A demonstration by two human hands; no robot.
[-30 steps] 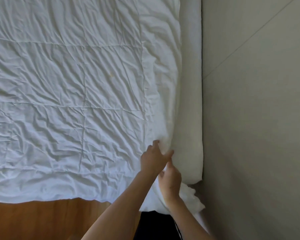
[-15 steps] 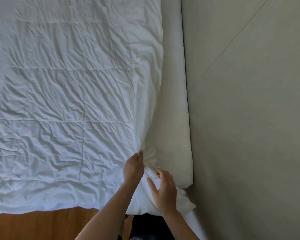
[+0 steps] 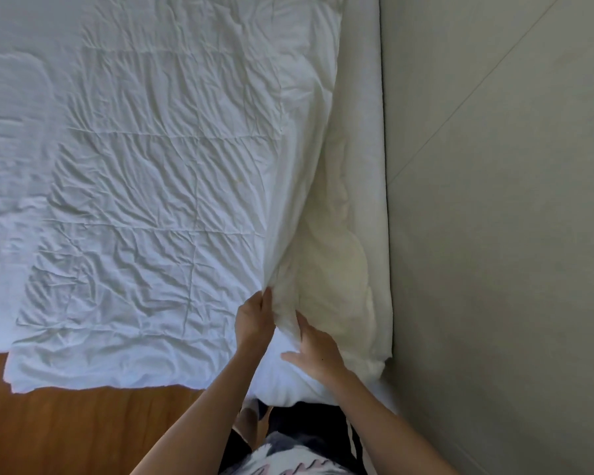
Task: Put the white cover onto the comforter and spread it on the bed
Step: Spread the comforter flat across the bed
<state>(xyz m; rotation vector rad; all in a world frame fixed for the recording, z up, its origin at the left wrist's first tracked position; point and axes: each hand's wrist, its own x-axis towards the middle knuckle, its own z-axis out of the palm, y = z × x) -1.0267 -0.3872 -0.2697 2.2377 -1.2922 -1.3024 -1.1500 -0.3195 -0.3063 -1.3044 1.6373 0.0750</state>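
The wrinkled white cover (image 3: 158, 186) is spread over the bed (image 3: 364, 132), with its near edge hanging toward the wood floor (image 3: 83, 423). Its right edge is pinched and lifted by the left hand (image 3: 254, 320), so the cream comforter (image 3: 326, 269) is exposed along the wall (image 3: 494, 234). The right hand (image 3: 314, 347) is laid on the fabric just beside it, fingers spread pretty flat.

no readable text, labels, brands or numbers anywhere. only candidate: pink marks on the person's shirt (image 3: 288, 461) at 6 o'clock, cut off by the frame edge and too blurred to tell if they are letters. white stripes on the dark trousers (image 3: 352, 437) at 5 o'clock are plain bands, not a legible logo.
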